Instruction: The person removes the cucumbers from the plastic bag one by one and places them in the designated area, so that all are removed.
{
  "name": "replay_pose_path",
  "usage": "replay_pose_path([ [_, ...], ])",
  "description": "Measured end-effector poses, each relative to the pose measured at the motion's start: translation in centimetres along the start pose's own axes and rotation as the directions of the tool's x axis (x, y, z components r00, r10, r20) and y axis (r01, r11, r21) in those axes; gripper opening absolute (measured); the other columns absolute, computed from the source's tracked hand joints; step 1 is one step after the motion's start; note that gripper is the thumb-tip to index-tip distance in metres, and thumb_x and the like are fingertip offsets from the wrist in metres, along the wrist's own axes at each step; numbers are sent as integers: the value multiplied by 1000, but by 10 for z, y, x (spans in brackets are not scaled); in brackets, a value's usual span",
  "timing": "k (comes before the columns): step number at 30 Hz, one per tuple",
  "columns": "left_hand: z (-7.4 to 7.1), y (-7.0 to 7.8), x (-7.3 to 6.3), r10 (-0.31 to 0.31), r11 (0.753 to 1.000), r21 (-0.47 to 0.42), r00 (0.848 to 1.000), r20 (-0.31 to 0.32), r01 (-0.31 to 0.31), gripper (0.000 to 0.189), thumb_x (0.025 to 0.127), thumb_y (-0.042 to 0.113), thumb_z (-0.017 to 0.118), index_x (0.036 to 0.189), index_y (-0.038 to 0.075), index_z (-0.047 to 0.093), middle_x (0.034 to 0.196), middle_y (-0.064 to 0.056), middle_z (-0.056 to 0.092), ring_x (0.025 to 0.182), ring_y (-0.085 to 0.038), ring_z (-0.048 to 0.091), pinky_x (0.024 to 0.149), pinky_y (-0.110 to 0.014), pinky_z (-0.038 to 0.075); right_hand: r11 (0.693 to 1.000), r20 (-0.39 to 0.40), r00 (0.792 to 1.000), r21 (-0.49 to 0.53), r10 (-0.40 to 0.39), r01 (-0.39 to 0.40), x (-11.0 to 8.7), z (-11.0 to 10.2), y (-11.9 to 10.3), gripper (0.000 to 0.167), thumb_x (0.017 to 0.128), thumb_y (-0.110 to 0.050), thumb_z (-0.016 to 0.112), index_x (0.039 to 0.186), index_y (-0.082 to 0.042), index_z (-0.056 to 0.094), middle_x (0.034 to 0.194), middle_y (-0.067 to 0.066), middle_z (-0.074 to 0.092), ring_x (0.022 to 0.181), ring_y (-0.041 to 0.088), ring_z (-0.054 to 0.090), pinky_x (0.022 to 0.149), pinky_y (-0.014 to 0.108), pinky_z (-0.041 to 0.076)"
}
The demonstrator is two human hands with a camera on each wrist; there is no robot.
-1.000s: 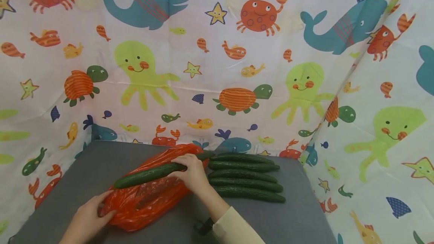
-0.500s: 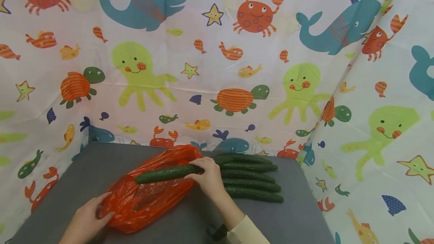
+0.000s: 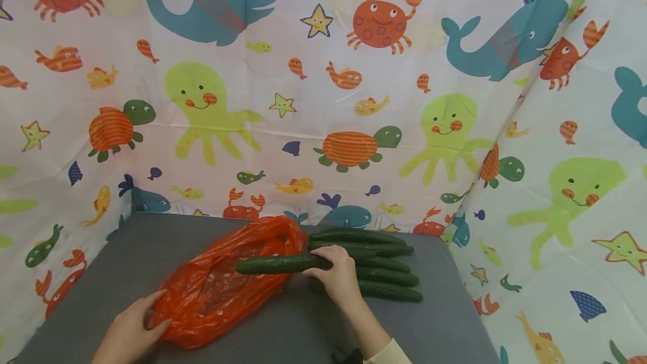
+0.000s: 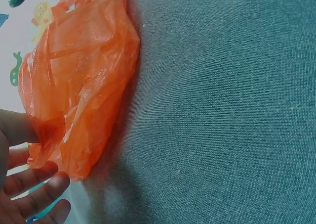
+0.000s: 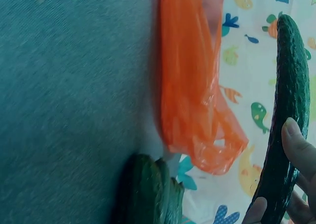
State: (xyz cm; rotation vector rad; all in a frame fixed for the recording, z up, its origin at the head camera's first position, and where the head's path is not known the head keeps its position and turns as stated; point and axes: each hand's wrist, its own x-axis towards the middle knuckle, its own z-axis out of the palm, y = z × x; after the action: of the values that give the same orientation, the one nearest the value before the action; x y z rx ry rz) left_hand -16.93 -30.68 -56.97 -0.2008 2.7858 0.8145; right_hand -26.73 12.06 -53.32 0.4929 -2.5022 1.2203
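My right hand (image 3: 336,274) grips a long dark green cucumber (image 3: 275,264) near its middle. The cucumber is held level above the table, its left part over the orange-red plastic bag (image 3: 202,274) and its right end over a row of cucumbers (image 3: 389,277). In the right wrist view, thumb and fingers wrap the bumpy cucumber (image 5: 291,70). At the bag's near left end, my left hand (image 3: 128,324) pinches the plastic edge. The left wrist view shows the thumb against the thin bag (image 4: 84,85), with several fingers (image 4: 34,199) spread below it.
Several cucumbers lie side by side on the grey table (image 3: 429,324), right of the bag. A white curtain (image 3: 313,89) printed with sea animals stands behind the table and along its sides.
My right hand has carried the cucumber rightward, away from the middle of the bag and over the row of cucumbers. The left hand stays on the bag's near end.
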Motion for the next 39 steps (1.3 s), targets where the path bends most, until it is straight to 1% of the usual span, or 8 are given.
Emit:
replay_pose_path([
  [5, 1, 1, -1, -20, 1000, -6, 1000, 7, 20, 93, 81, 57, 78, 141, -8, 49, 114, -24, 65, 93, -32, 66, 72, -49, 58, 999, 11, 999, 5, 41, -41, -7, -8, 6, 42, 68, -28, 93, 107, -23, 79, 109, -7, 75, 115, 22, 62, 99, 49, 52],
  [11, 0, 2, -1, -3, 1000, 7, 1000, -8, 3, 92, 81, 56, 78, 141, -8, 49, 115, -25, 65, 93, -32, 67, 72, -50, 58, 997, -15, 997, -23, 78, -79, -14, -13, 11, 42, 65, -27, 94, 104, -25, 80, 106, -9, 76, 112, 20, 63, 97, 46, 53],
  [17, 1, 1, 1, 11, 1000, 11, 1000, -8, -10, 91, 82, 56, 78, 140, -8, 50, 115, -27, 65, 93, -32, 67, 72, -49, 58, 997, -36, 997, -34, 70, -71, -21, -18, 15, 43, 63, -24, 95, 104, -22, 80, 105, -9, 75, 111, 20, 64, 96, 46, 54],
  [21, 1, 1, 0, 30, 999, 11, 999, -16, -30, 90, 82, 55, 78, 140, -8, 51, 116, -25, 65, 91, -29, 67, 71, -48, 58, 997, -44, 997, -33, 62, -63, -27, -22, 15, 44, 62, -25, 95, 104, -23, 80, 104, -10, 76, 109, 20, 65, 97, 47, 54],
  [27, 1, 2, -2, 13, 1000, 8, 1000, -8, -13, 93, 82, 59, 77, 140, -8, 50, 114, -24, 65, 89, -26, 65, 71, -48, 57, 993, -27, 993, -38, 111, -112, -37, -28, 15, 44, 64, -26, 94, 105, -24, 79, 106, -10, 75, 114, 22, 63, 98, 48, 53],
  [30, 1, 2, -1, 11, 1000, 9, 1000, -9, -11, 94, 82, 61, 76, 140, -8, 50, 115, -26, 64, 89, -27, 65, 71, -48, 57, 990, -29, 992, -52, 126, -128, -42, -32, 19, 44, 64, -27, 94, 106, -22, 80, 106, -9, 75, 115, 24, 63, 99, 49, 52],
  [35, 1, 2, -3, 14, 1000, 10, 1000, -17, -14, 92, 82, 60, 76, 140, -8, 50, 115, -25, 65, 90, -27, 66, 72, -49, 57, 990, -60, 992, -79, 114, -119, -49, -36, 30, 46, 61, -28, 95, 104, -19, 81, 103, -9, 75, 110, 23, 65, 95, 48, 54],
  [39, 1, 1, -3, 7, 1000, 19, 1000, -20, -6, 92, 83, 60, 75, 140, -8, 50, 114, -25, 65, 89, -27, 66, 72, -50, 57, 988, -78, 990, -96, 115, -122, -54, -39, 38, 46, 60, -29, 95, 103, -23, 80, 102, -9, 76, 110, 23, 65, 95, 48, 55],
])
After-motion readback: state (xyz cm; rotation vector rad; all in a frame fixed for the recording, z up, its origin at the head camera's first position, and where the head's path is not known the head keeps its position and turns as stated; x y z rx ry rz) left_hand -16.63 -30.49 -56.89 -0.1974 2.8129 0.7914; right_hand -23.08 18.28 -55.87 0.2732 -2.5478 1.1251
